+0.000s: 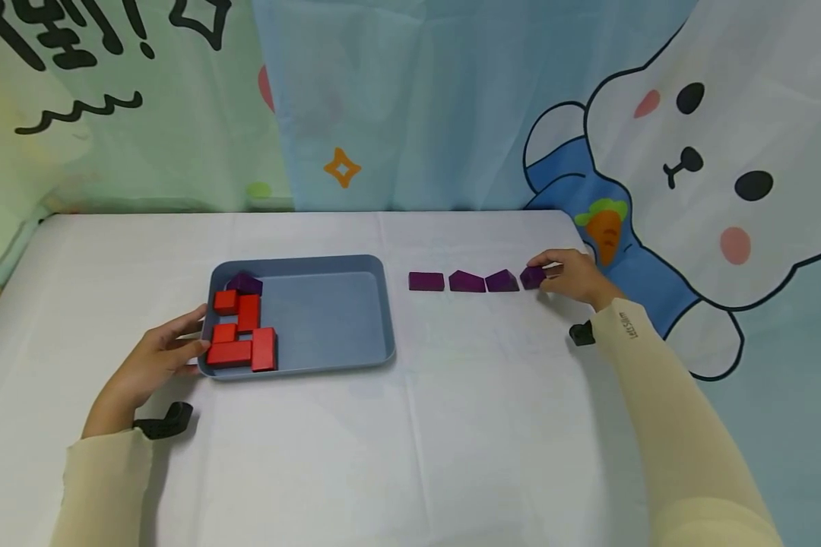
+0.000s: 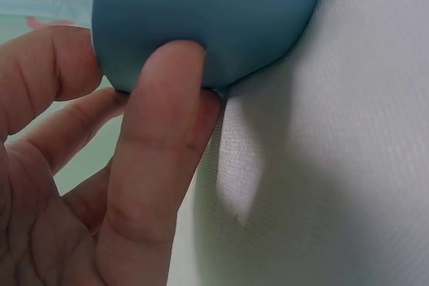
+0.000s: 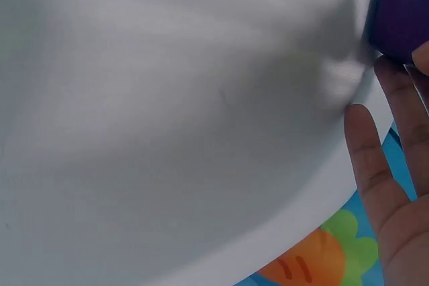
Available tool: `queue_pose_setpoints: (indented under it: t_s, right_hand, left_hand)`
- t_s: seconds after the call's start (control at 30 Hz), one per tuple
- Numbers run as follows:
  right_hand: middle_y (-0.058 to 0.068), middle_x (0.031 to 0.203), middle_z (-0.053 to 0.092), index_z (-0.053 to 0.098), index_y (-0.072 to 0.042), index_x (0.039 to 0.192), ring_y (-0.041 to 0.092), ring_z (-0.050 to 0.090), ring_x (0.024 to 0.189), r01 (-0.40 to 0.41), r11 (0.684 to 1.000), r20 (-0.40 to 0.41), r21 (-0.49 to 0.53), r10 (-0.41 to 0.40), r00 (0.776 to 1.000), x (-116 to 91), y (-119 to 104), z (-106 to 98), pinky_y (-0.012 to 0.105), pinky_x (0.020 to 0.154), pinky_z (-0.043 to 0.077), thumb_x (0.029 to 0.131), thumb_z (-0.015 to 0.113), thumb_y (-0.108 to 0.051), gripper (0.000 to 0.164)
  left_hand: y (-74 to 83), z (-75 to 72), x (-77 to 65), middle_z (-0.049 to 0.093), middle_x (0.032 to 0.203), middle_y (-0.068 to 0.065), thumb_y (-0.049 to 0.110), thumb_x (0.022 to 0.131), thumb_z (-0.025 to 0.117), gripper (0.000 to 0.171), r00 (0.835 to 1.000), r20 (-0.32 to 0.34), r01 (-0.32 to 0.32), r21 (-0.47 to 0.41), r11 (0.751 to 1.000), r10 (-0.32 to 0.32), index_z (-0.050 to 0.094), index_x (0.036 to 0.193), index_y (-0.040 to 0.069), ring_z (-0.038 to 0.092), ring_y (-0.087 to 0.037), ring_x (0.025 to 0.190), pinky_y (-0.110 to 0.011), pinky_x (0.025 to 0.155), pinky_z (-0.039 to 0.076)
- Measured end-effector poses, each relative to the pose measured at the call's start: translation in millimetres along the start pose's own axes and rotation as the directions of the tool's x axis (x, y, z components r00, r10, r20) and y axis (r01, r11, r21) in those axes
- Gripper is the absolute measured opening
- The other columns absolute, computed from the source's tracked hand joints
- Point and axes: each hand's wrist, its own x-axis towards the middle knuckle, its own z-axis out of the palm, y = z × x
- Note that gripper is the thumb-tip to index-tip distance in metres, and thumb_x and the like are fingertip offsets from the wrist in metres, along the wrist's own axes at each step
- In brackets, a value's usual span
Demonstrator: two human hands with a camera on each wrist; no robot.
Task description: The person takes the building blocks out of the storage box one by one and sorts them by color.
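A blue-grey tray (image 1: 328, 319) lies at the left of the table. My left hand (image 1: 162, 355) holds its left end; in the left wrist view the thumb (image 2: 157, 118) presses on the outer wall of the tray (image 2: 208, 11). Several red blocks (image 1: 229, 353) are grouped along the tray's left side, with one dark purple block (image 1: 245, 283) behind them. To the right, my right hand (image 1: 575, 275) pinches a purple block (image 1: 533, 277) at the end of a row. The same block (image 3: 399, 21) shows at the right wrist view's upper edge.
Three more purple blocks (image 1: 467, 282) stand in a row between the tray and my right hand. A white cloth covers the table (image 1: 356, 456). Behind it hangs a printed curtain (image 1: 410, 106) with a cartoon rabbit, which also borders the right side.
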Motion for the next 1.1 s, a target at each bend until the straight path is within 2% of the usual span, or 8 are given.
queue_pose_setpoints:
  t_s: [0.17, 0.27, 0.4, 0.5, 0.63, 0.77, 1.1]
  right_hand:
    - [0.035, 0.148, 0.055, 0.06, 0.01, 0.14, 0.053, 0.049, 0.14, -0.017, 1.0, 0.001, -0.024, 0.017, 1.0, -2.1, -1.8, 1.0, 0.067, 0.118, 0.041, 0.097, 0.064, 0.008, 0.043]
    - [0.034, 0.152, 0.052, 0.058, 0.009, 0.144, 0.054, 0.045, 0.143, -0.015, 0.999, 0.008, -0.04, 0.016, 1.0, -2.3, -4.2, 1.3, 0.068, 0.119, 0.039, 0.097, 0.065, 0.008, 0.047]
    - [0.033, 0.159, 0.046, 0.054, 0.007, 0.148, 0.056, 0.038, 0.146, 0.006, 0.997, -0.01, -0.075, -0.007, 1.0, -0.3, -10.1, 0.6, 0.07, 0.119, 0.037, 0.095, 0.066, 0.011, 0.054]
    - [0.032, 0.159, 0.047, 0.055, 0.007, 0.148, 0.055, 0.036, 0.147, 0.037, 0.994, -0.044, -0.099, -0.041, 0.998, 1.3, -18.9, -0.1, 0.069, 0.12, 0.035, 0.095, 0.065, 0.012, 0.054]
    - [0.033, 0.152, 0.053, 0.057, 0.009, 0.145, 0.052, 0.04, 0.145, 0.139, 0.987, -0.059, -0.082, -0.144, 0.988, 3.6, -38.8, 2.9, 0.067, 0.122, 0.035, 0.097, 0.062, 0.011, 0.048]
    - [0.032, 0.146, 0.059, 0.06, 0.011, 0.141, 0.05, 0.047, 0.141, 0.246, 0.969, -0.055, -0.039, -0.248, 0.967, 8.8, -66.4, 13.2, 0.065, 0.121, 0.037, 0.097, 0.059, 0.011, 0.044]
    - [0.028, 0.143, 0.064, 0.063, 0.009, 0.139, 0.046, 0.058, 0.133, 0.36, 0.932, -0.033, 0.04, -0.359, 0.933, 23.2, -127.7, 45.3, 0.057, 0.117, 0.045, 0.101, 0.059, 0.009, 0.039]
  left_hand:
    - [-0.2, -0.6, -0.2, 0.034, 0.162, -0.042, 0.003, 0.111, 0.053, 0.066, 1.0, -0.001, 0.005, 0.001, 1.0, -0.005, 0.023, 0.169, -0.001, 0.055, -0.049, 0.132, -0.022, 0.081, 0.062]
    - [-0.9, -1.7, -0.4, 0.033, 0.162, -0.042, 0.003, 0.111, 0.053, 0.066, 1.0, -0.002, 0.006, 0.002, 1.0, -0.006, 0.023, 0.169, 0.0, 0.053, -0.052, 0.134, -0.022, 0.081, 0.062]
    - [-1.3, -2.4, -0.2, 0.031, 0.164, -0.042, 0.003, 0.111, 0.053, 0.067, 1.0, -0.002, 0.012, 0.0, 1.0, -0.012, 0.023, 0.17, 0.001, 0.051, -0.054, 0.136, -0.022, 0.082, 0.062]
    - [-1.4, -2.0, 0.5, 0.031, 0.164, -0.042, 0.003, 0.11, 0.053, 0.067, 1.0, 0.0, 0.01, -0.01, 1.0, -0.01, 0.023, 0.17, 0.001, 0.05, -0.055, 0.137, -0.022, 0.082, 0.062]
    - [-2.0, -1.6, 1.3, 0.03, 0.164, -0.041, 0.002, 0.11, 0.054, 0.068, 1.0, 0.004, 0.016, -0.03, 0.999, -0.016, 0.022, 0.17, 0.002, 0.048, -0.056, 0.14, -0.022, 0.081, 0.062]
    - [-3.0, -3.2, 2.1, 0.03, 0.165, -0.041, 0.002, 0.11, 0.054, 0.068, 1.0, 0.0, 0.026, -0.036, 0.999, -0.026, 0.022, 0.17, 0.003, 0.048, -0.056, 0.14, -0.022, 0.081, 0.062]
    - [-1.9, -6.4, 5.2, 0.03, 0.166, -0.039, 0.003, 0.111, 0.053, 0.067, 0.999, 0.019, 0.03, -0.051, 0.998, -0.029, 0.023, 0.171, 0.003, 0.049, -0.054, 0.139, -0.022, 0.082, 0.062]
